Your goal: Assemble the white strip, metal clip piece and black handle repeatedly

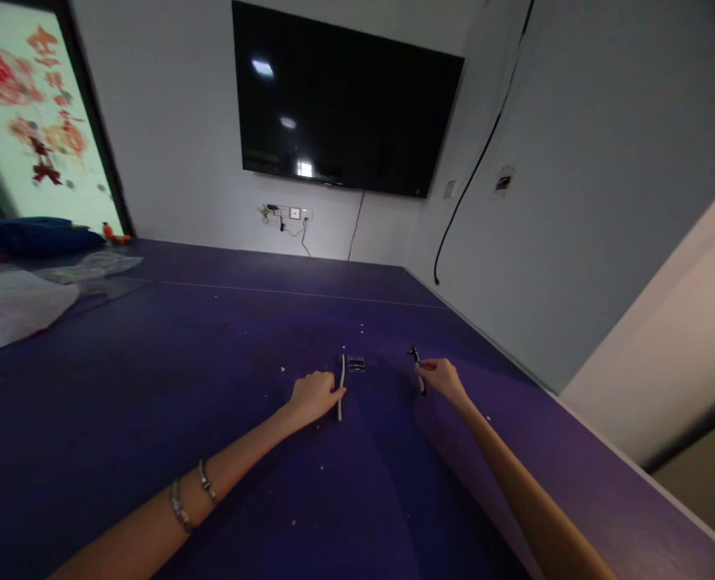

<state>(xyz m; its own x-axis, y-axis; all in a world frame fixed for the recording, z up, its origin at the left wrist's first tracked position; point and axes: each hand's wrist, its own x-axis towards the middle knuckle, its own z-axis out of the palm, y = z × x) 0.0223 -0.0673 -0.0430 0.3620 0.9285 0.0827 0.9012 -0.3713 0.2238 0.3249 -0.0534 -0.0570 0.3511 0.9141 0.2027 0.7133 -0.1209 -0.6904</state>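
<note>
Our left hand point(312, 395) grips a slim pale rod point(342, 372) over the purple tabletop point(188, 387), just beside a small dark case point(355, 364); our right hand point(445, 379) pinches a razor-like tool point(416, 359). Both probably handle light and stiff, best held mid-length, clear of the tool's head.

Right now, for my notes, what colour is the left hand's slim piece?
The slim piece looks off-white; head view.

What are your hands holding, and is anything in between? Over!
Left hand: gripping pale strip. Right hand: pinching slim tool. Between them: small dark item, close beside the strip. Over.
</note>
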